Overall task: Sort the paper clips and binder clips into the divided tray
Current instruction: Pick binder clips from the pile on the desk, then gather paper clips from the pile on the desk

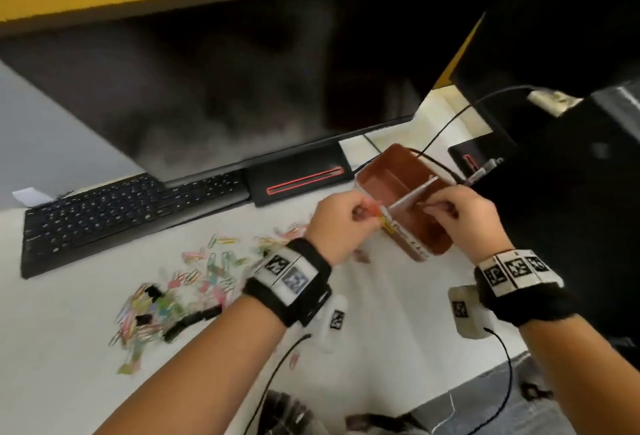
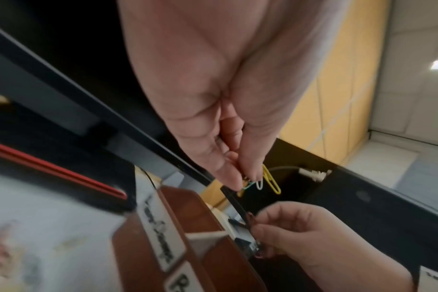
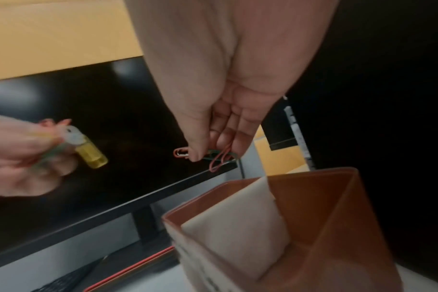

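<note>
While both hands hover at the brown divided tray (image 1: pixel 405 188), each pinches a small bunch of paper clips. The left hand (image 1: pixel 341 223) holds its clips (image 2: pixel 265 180) between thumb and fingertips, a yellow one and a white one dangling below the pinch, just beside the tray's near-left wall, where white labels (image 2: pixel 160 231) are stuck; their lettering is too blurred to read. The right hand (image 1: pixel 464 214) pinches red and green clips (image 3: pixel 220 156) above the tray's far-right part, its fingers pointing down, likely so the clips fall straight into a compartment. A pale divider (image 3: pixel 235 223) splits the tray; which side each bunch is meant for I cannot tell. Out on the white desk (image 1: pixel 86 365), left of the tray, lies the unsorted heap: coloured paper clips (image 1: pixel 194 278) mixed with a few black binder clips (image 1: pixel 152 292), so most sorting seems still ahead. Beyond stand a keyboard (image 1: pixel 114 216) and monitor (image 1: pixel 214 88).
</note>
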`<action>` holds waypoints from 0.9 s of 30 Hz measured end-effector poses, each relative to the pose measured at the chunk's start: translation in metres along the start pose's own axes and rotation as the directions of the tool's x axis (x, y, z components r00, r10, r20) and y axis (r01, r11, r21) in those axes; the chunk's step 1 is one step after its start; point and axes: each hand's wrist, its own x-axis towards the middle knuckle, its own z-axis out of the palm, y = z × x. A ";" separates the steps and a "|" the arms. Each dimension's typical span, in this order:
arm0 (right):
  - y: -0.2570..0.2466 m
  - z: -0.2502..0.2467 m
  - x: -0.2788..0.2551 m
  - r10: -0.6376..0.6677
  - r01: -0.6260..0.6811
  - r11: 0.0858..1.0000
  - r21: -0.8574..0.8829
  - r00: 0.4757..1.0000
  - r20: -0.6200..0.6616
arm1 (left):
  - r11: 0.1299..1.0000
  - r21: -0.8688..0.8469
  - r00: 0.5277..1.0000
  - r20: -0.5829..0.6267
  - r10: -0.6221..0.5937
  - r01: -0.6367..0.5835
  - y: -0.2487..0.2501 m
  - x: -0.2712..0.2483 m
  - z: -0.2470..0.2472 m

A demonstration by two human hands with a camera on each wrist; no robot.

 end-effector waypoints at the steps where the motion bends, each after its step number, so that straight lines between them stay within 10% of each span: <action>1: 0.014 0.000 0.009 0.014 -0.014 1.000 -0.009 1.000 0.002 | 1.000 -0.009 1.000 -0.003 -0.002 0.002 0.010 0.019 0.021; 9: 0.052 0.012 0.030 -0.017 0.013 0.999 0.037 0.992 0.127 | 0.979 -0.040 0.976 0.101 -0.193 0.198 0.023 0.072 0.095; 17: -0.006 0.064 0.031 -0.318 0.251 0.933 0.257 0.909 0.269 | 0.946 0.126 0.928 -0.272 -0.255 0.297 -0.062 0.026 0.013; 21: -0.029 0.116 0.043 -0.250 0.225 0.968 0.111 0.822 0.511 | 0.799 0.375 0.882 -0.235 -0.407 0.469 -0.119 0.024 -0.022; 27: -0.033 0.167 0.070 -0.071 0.160 0.982 -0.101 0.808 0.585 | 0.769 0.493 0.894 -0.042 -0.447 0.407 -0.151 0.035 -0.027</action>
